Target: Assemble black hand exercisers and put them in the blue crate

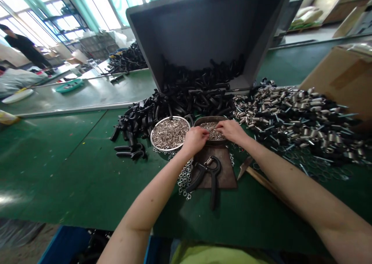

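Note:
My left hand [198,138] is at the left rim of a round brown tin [216,143], its fingers bent together over the small metal pieces [211,127] inside. From the right, my right hand [232,131] reaches over the same tin with its fingertips pinched. Whatever either hand holds is too small to make out. Nearer to me a black hand grip exerciser [214,179] with a metal spring lies partly on a brown plate [229,171]. Beside my left hand stands a white-rimmed round dish [151,137] full of small metal pins [170,134].
Metal nuts [183,182] are scattered left of the plate. A hammer [261,180] lies under my right forearm. Black handles [136,119] spill from a tipped grey bin [197,31]. Springs with screws [305,109] are heaped near a cardboard box [343,78]. A person [24,49] stands far left.

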Demonstrator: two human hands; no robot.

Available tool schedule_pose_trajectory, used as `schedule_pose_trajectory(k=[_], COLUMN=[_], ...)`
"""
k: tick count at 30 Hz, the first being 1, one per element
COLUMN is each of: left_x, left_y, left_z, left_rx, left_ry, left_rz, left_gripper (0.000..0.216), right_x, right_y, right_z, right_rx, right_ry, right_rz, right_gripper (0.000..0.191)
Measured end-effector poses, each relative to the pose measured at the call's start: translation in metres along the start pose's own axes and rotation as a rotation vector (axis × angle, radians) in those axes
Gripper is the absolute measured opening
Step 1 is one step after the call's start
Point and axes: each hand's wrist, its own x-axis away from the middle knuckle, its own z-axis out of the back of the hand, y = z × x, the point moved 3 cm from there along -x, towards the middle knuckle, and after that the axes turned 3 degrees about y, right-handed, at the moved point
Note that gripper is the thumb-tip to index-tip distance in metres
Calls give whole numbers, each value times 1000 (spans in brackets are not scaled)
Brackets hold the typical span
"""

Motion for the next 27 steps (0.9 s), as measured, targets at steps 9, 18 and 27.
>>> schedule_pose_trajectory(k=[9,18,27], left_x=[-56,-46,-41], left_y=[16,-3,-13], left_z=[-38,-27,-20], left_rx=[-98,-27,242], left_ry=[-214,-108,-25], left_rz=[-55,15,88], left_gripper=[14,22,15], right_x=[32,66,88], right_y=[13,-5,-26], right_z=[23,10,-16], right_rx=[-562,-820,-619], right_ry=[199,14,-143], right_rz=[-129,-158,-6], right_gripper=[12,12,9])
